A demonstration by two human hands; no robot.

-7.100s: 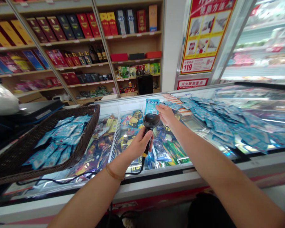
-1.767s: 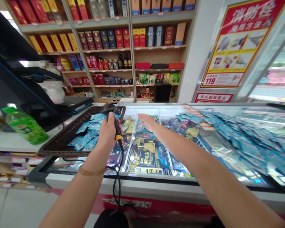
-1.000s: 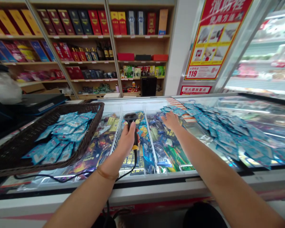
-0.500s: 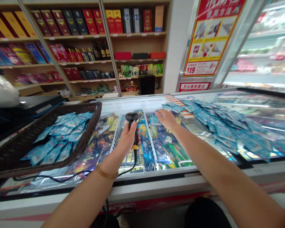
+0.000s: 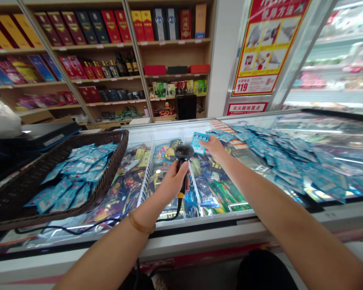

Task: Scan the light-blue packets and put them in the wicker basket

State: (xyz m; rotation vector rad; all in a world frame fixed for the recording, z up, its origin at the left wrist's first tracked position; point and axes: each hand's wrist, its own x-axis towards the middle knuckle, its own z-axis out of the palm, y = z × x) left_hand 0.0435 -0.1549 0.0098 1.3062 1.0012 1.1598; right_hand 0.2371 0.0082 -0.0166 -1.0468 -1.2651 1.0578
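Note:
My left hand is wrapped round the grip of a black barcode scanner with a yellow band near its cord. Just beyond the scanner's head, my right hand pinches a small light-blue packet by its right edge. The scanner and packet are close together above the glass top of the freezer. A spread heap of blue packets lies on the glass to the right. More blue packets lie in the brown wicker basket on the left.
Frozen goods in colourful wrappers show through the glass, between white wire dividers. The scanner's black cord runs across the front. Shelves with boxes stand behind, beside a red and yellow poster.
My left hand has moved the scanner right, towards my right hand. The blue packet in my right hand now faces up in clear view beside the scanner's head.

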